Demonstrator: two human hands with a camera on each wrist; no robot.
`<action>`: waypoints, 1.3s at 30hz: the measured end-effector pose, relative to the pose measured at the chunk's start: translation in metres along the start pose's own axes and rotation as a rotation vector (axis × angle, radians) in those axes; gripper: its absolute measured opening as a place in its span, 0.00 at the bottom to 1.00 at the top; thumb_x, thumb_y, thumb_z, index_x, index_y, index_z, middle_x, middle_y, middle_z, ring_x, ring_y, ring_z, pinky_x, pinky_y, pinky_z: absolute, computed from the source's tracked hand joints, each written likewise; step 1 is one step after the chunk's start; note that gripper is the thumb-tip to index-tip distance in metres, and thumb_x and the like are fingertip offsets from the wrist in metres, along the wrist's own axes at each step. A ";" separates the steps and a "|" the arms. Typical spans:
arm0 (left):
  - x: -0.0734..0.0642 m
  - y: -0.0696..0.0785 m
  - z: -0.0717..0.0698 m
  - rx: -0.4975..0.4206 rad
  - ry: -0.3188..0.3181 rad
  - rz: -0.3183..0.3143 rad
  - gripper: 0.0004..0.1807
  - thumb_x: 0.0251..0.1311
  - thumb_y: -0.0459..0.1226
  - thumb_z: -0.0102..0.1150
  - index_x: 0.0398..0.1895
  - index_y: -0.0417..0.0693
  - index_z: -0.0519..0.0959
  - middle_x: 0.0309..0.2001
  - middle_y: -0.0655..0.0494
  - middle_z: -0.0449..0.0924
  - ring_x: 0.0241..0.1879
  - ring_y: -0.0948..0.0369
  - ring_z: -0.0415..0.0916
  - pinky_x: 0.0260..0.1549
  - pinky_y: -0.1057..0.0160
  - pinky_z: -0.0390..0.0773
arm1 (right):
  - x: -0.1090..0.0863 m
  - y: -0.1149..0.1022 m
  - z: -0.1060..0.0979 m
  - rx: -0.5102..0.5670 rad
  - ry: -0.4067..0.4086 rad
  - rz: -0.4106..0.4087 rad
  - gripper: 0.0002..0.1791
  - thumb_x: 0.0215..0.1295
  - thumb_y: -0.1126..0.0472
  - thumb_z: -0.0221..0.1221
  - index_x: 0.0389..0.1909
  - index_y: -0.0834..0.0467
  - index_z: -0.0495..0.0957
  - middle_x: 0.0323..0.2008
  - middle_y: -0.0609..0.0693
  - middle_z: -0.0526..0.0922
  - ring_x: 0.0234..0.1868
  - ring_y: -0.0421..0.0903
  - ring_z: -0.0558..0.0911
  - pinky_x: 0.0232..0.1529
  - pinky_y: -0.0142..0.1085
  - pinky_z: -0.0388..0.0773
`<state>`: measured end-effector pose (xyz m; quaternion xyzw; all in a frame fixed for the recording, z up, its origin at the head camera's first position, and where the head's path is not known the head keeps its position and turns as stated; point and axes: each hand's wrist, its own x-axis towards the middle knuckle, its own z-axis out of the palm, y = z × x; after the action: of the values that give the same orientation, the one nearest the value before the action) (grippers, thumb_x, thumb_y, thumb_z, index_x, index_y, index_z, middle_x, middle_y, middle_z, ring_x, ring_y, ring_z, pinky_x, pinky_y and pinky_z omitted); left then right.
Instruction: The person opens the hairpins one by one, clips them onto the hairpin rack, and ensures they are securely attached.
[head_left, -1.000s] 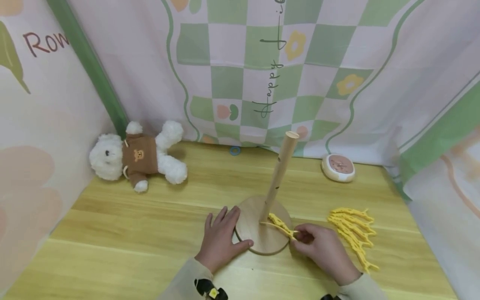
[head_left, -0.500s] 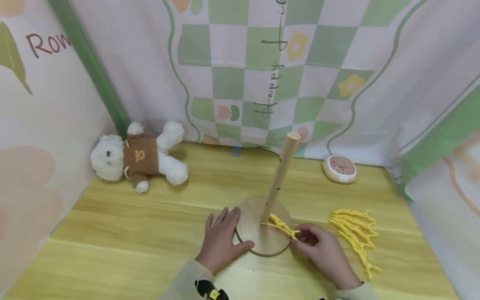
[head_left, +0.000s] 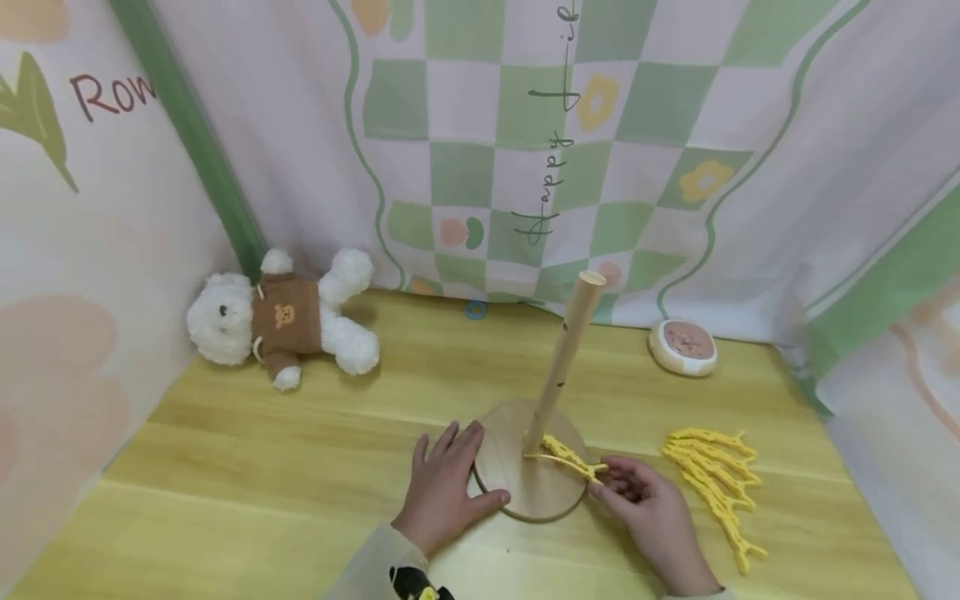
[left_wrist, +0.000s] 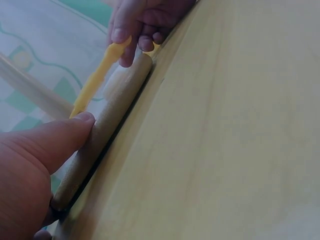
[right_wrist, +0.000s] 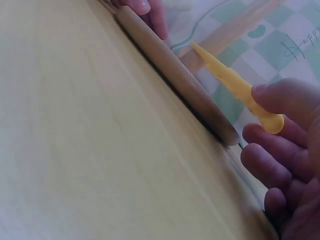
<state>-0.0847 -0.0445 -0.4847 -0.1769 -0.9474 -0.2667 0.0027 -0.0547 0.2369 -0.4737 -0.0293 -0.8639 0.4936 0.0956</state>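
A round wooden base (head_left: 498, 475) carries an upright wooden post (head_left: 566, 358) with small dark holes or slots along it. My left hand (head_left: 444, 492) rests at the base's left rim, fingers extended and thumb laid on its near edge. At the base's right side, my right hand (head_left: 648, 508) pinches the forked outer end of a yellow branch-shaped piece (head_left: 573, 460) between thumb and fingers. That piece reaches inward to the foot of the post; whether it fits into the post cannot be made out. In the right wrist view the thumb lies on the yellow branch-shaped piece (right_wrist: 230, 80).
Several more yellow branch-shaped pieces (head_left: 712, 475) lie fanned out right of my right hand. A white plush toy in a brown top (head_left: 288, 315) lies at the back left. A small clock-like device (head_left: 684, 347) and a blue ring (head_left: 475, 310) lie near the curtain (head_left: 465, 175).
The head view has tilted slightly, so everything sits a little lower. My right hand has turned a little around the yellow piece's forked end. The left hand stays on the base.
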 end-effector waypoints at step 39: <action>0.001 -0.003 -0.002 -0.021 -0.040 0.055 0.52 0.56 0.66 0.61 0.78 0.49 0.59 0.76 0.54 0.59 0.76 0.45 0.52 0.69 0.30 0.41 | 0.000 0.002 0.001 -0.048 -0.035 -0.024 0.19 0.55 0.61 0.74 0.49 0.59 0.86 0.31 0.44 0.87 0.30 0.34 0.81 0.31 0.29 0.79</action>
<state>-0.0869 -0.0475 -0.4846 -0.2082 -0.9392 -0.2730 -0.0107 -0.0553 0.2368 -0.4758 -0.0124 -0.8772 0.4722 0.0856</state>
